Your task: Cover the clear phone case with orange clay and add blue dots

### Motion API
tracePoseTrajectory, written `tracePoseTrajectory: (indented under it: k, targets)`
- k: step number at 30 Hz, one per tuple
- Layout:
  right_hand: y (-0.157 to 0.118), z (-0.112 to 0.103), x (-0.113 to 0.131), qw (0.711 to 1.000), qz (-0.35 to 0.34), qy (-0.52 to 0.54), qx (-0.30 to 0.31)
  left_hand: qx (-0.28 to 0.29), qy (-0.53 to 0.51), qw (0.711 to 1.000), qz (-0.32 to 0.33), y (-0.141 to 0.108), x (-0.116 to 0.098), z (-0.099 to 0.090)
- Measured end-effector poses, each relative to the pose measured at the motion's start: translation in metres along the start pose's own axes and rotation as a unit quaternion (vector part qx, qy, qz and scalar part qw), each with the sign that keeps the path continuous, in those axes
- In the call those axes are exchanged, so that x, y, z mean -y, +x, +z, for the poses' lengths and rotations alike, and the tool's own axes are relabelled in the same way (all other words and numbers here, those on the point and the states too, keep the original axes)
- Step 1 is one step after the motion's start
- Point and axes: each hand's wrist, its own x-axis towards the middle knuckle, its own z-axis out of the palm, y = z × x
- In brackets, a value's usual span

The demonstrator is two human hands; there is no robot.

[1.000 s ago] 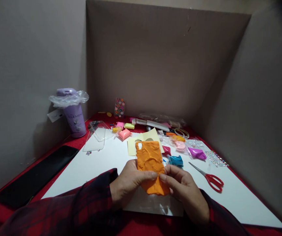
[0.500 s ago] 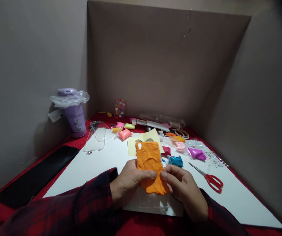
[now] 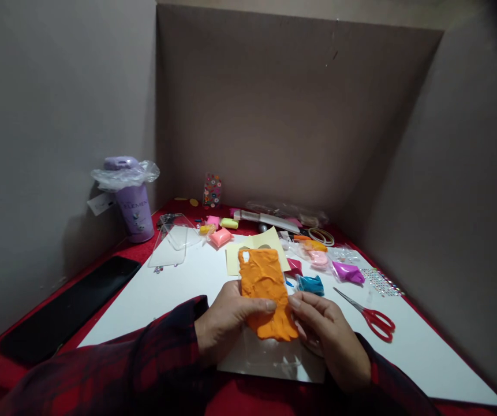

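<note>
Left hand [image 3: 226, 318] gripped flat rectangular clear case coated in orange clay [image 3: 263, 283] | right hand [image 3: 337, 335] pinched its right edge | upper face covered, cutout open; smoothing undone, bottom edge ragged

**Both hands hold an orange-covered phone case [image 3: 263, 289]**

The left hand [image 3: 226, 315] grips the case from its left side, thumb flat on the front, while the right hand [image 3: 328, 332] pinches the right edge, over the near part of a white board [image 3: 179, 318]. Red-handled scissors [image 3: 378, 323] lie toward the board's right edge, near a gem sheet [image 3: 382, 281] and a purple packet [image 3: 348, 272]. Two clear cases [image 3: 168, 266] overlap at the far left corner; yellow paper [image 3: 233, 263] sits near the far edge.
</note>
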Motion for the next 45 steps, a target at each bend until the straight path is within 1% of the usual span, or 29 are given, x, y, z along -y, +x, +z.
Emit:
tracePoseTrajectory:
  k: [3,6,8,13,18,23,27,30,34,37,39,41,43,45]
  targets:
    - [-0.001,-0.001,0.002,1.0,-0.01,-0.02,0.009,0.0,0.002,1.0,0.004,0.001,0.0,-0.002]
    - [-0.001,0.0,0.003,1.0,-0.005,-0.03,0.004,-0.004,0.004,1.0,0.008,0.001,0.001,-0.003]
    - [-0.002,0.001,0.003,1.0,-0.002,-0.007,-0.007,0.006,-0.007,1.0,0.015,0.002,0.002,-0.002]
    - [-0.004,0.004,0.003,0.997,-0.008,0.059,-0.041,0.056,-0.044,0.997,0.02,0.001,-0.002,0.001]
    - [-0.006,0.003,0.005,0.996,-0.015,0.084,-0.038,0.044,-0.047,0.998,0.021,0.0,-0.005,0.003]
    - [-0.006,0.006,0.008,0.993,-0.015,0.119,-0.02,0.044,-0.011,0.998,0.031,0.004,0.002,-0.003]
    - [-0.005,0.01,0.01,0.986,-0.026,0.164,0.027,0.045,0.028,0.998,0.018,0.003,0.005,-0.005]
    - [-0.003,0.011,0.007,0.981,-0.033,0.185,0.053,0.05,0.015,0.999,0.012,0.001,0.003,-0.003]
    - [0.0,0.008,0.0,0.981,-0.046,0.175,0.066,0.016,0.01,0.999,0.034,0.001,-0.001,-0.002]
    - [-0.001,0.009,-0.001,0.981,-0.037,0.167,0.092,0.001,0.022,0.999,0.023,0.003,-0.001,-0.002]
    - [-0.002,0.011,0.0,0.981,-0.035,0.168,0.09,-0.008,0.028,0.999,0.013,0.003,0.0,-0.002]
    - [-0.003,0.014,0.002,0.981,-0.037,0.174,0.074,-0.006,0.026,1.0,0.012,0.003,0.001,-0.001]
    - [-0.003,0.015,0.003,0.981,-0.04,0.178,0.058,0.016,0.011,1.0,0.016,0.003,0.001,-0.001]
    - [-0.002,0.015,0.001,0.982,-0.048,0.174,0.055,0.034,-0.004,0.999,0.019,0.003,0.001,0.0]
